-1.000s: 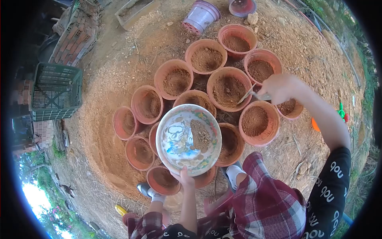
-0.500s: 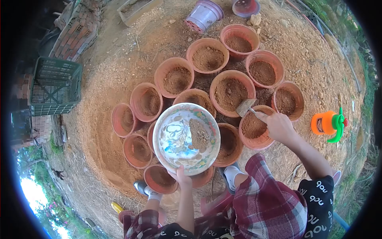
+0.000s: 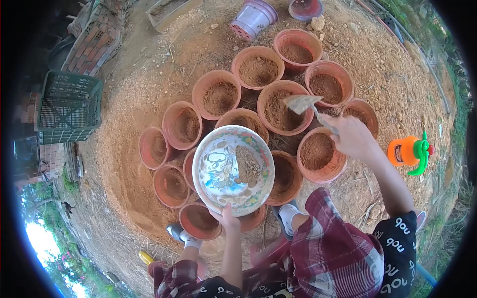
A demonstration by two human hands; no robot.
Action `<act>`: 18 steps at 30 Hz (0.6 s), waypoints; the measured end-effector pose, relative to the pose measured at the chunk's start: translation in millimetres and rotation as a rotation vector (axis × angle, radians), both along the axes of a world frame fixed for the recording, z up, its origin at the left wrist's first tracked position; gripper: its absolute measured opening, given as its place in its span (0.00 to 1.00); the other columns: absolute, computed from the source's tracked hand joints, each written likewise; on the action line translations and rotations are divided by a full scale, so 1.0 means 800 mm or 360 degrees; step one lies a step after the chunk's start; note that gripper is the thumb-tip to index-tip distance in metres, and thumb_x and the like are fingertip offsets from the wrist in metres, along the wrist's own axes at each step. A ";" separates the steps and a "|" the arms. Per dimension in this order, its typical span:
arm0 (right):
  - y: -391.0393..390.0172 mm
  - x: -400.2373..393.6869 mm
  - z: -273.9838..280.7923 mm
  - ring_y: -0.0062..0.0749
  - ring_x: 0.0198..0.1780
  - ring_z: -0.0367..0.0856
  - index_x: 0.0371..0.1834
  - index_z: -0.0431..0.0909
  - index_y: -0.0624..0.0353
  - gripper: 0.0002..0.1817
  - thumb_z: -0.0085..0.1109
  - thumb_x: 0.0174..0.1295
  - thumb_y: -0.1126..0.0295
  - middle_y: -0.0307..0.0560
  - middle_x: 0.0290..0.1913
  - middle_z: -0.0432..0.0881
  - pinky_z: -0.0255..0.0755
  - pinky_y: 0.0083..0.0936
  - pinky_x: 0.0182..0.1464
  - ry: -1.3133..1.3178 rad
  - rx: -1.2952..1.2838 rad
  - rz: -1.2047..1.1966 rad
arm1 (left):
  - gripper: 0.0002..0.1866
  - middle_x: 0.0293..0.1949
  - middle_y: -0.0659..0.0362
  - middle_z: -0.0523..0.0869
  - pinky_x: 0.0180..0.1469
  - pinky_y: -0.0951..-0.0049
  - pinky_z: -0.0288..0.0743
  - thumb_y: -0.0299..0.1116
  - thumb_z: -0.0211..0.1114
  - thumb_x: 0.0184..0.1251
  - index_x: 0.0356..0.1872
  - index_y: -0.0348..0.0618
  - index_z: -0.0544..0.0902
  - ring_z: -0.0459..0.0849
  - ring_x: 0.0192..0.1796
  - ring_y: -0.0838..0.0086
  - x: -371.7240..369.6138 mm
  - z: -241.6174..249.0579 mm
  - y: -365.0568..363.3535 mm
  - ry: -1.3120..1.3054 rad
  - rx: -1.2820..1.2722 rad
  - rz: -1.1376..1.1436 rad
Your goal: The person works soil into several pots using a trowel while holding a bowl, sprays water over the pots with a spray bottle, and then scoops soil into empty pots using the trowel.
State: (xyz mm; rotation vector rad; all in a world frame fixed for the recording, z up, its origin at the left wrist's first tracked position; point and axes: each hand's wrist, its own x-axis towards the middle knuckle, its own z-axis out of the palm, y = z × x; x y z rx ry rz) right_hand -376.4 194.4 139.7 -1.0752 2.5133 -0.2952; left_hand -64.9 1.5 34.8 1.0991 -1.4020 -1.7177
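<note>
My left hand (image 3: 227, 218) grips the near rim of a white bowl (image 3: 216, 191) with a floral edge, thumb over the rim. A heap of brown soil (image 3: 248, 166) lies in the bowl's right half. My right hand (image 3: 354, 136) is closed around the handle of a trowel (image 3: 303, 103), whose soil-smeared blade hangs over a terracotta-coloured pot (image 3: 263, 111) holding loose soil. Just below that hand stands another soil-filled pot (image 3: 323, 176). Several more such pots cluster around the bowl, which partly covers some of them.
An orange spray bottle (image 3: 402, 151) with a green head stands at the right. A green crate (image 3: 69, 130) sits far left. Beyond the pots lie a purple pot (image 3: 254, 20) and a wooden frame (image 3: 176, 16). My feet are close to the nearest pots.
My right hand has lifted the trowel up and away from the near right pot, bringing its blade over the middle pot. The bowl stays nearly in place in my left hand.
</note>
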 end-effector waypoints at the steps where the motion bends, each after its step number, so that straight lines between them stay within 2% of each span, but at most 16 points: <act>1: -0.006 -0.014 -0.007 0.45 0.28 0.79 0.58 0.70 0.55 0.28 0.54 0.48 0.75 0.57 0.24 0.77 0.71 0.39 0.31 0.0121 -0.0054 0.0089 | 0.40 0.64 0.46 0.58 0.66 0.65 0.52 0.26 0.53 0.48 0.66 0.30 0.49 0.60 0.64 0.61 -0.001 0.001 0.001 -0.0012 0.0001 0.0010; 3: -0.046 -0.048 -0.001 0.32 0.21 0.76 0.59 0.70 0.56 0.27 0.54 0.50 0.76 0.49 0.20 0.75 0.69 0.30 0.22 -0.0825 0.0248 -0.0242 | 0.40 0.64 0.46 0.58 0.66 0.65 0.52 0.26 0.53 0.48 0.66 0.30 0.49 0.60 0.64 0.61 -0.002 0.002 0.003 -0.0017 0.0007 0.0022; 4: -0.049 -0.059 -0.005 0.32 0.21 0.76 0.59 0.70 0.56 0.27 0.54 0.50 0.76 0.49 0.20 0.75 0.69 0.30 0.22 -0.0820 0.0251 -0.0241 | 0.40 0.64 0.46 0.58 0.66 0.64 0.52 0.26 0.53 0.48 0.66 0.30 0.49 0.60 0.64 0.61 -0.003 0.004 0.005 -0.0028 0.0067 0.0070; 6: -0.055 -0.074 -0.027 0.21 0.19 0.70 0.60 0.69 0.56 0.27 0.53 0.53 0.75 0.42 0.20 0.71 0.64 0.21 0.17 -0.1192 0.0163 -0.0520 | 0.40 0.64 0.46 0.58 0.66 0.64 0.52 0.25 0.53 0.48 0.66 0.30 0.49 0.60 0.64 0.61 -0.007 0.013 0.007 -0.0038 0.0118 0.0119; 8: -0.049 -0.093 -0.034 0.20 0.19 0.68 0.61 0.69 0.53 0.26 0.54 0.55 0.75 0.39 0.22 0.71 0.63 0.19 0.18 -0.1299 0.0116 -0.0526 | 0.40 0.64 0.46 0.58 0.66 0.64 0.52 0.25 0.53 0.47 0.66 0.30 0.49 0.60 0.65 0.60 -0.017 0.026 0.008 -0.0020 0.0016 0.0064; 10: -0.048 -0.112 -0.018 0.18 0.18 0.67 0.61 0.69 0.53 0.26 0.54 0.56 0.75 0.39 0.21 0.70 0.61 0.17 0.18 -0.1662 0.0217 -0.0708 | 0.40 0.64 0.46 0.58 0.66 0.64 0.51 0.25 0.54 0.47 0.66 0.30 0.49 0.60 0.65 0.60 -0.011 0.016 0.006 -0.0015 -0.0020 0.0047; 12: -0.046 -0.121 0.007 0.18 0.18 0.67 0.61 0.69 0.52 0.26 0.53 0.57 0.75 0.37 0.20 0.70 0.61 0.17 0.18 -0.1664 0.0330 -0.0647 | 0.40 0.64 0.46 0.58 0.66 0.64 0.51 0.26 0.54 0.47 0.66 0.30 0.49 0.60 0.65 0.60 -0.009 0.013 0.006 -0.0020 -0.0041 0.0034; 14: -0.055 -0.112 0.050 0.18 0.18 0.66 0.61 0.69 0.51 0.26 0.54 0.57 0.75 0.36 0.19 0.69 0.61 0.18 0.18 -0.1339 0.0703 -0.0317 | 0.41 0.64 0.46 0.58 0.67 0.64 0.51 0.26 0.54 0.46 0.66 0.30 0.49 0.59 0.65 0.60 -0.010 0.016 0.006 -0.0074 -0.0008 0.0061; 16: -0.061 -0.093 0.077 0.19 0.17 0.68 0.61 0.70 0.50 0.26 0.56 0.56 0.74 0.37 0.20 0.71 0.62 0.19 0.17 -0.1219 0.0804 -0.0257 | 0.41 0.64 0.46 0.58 0.67 0.64 0.51 0.26 0.54 0.46 0.66 0.30 0.49 0.59 0.65 0.60 -0.002 0.002 0.004 -0.0081 -0.0017 0.0080; 18: -0.065 -0.074 0.096 0.23 0.17 0.69 0.54 0.74 0.51 0.22 0.57 0.53 0.71 0.39 0.19 0.70 0.63 0.23 0.18 -0.0923 0.0918 0.0097 | 0.41 0.64 0.46 0.58 0.67 0.64 0.50 0.26 0.54 0.46 0.66 0.30 0.49 0.59 0.65 0.60 0.001 -0.003 0.002 -0.0078 -0.0024 0.0091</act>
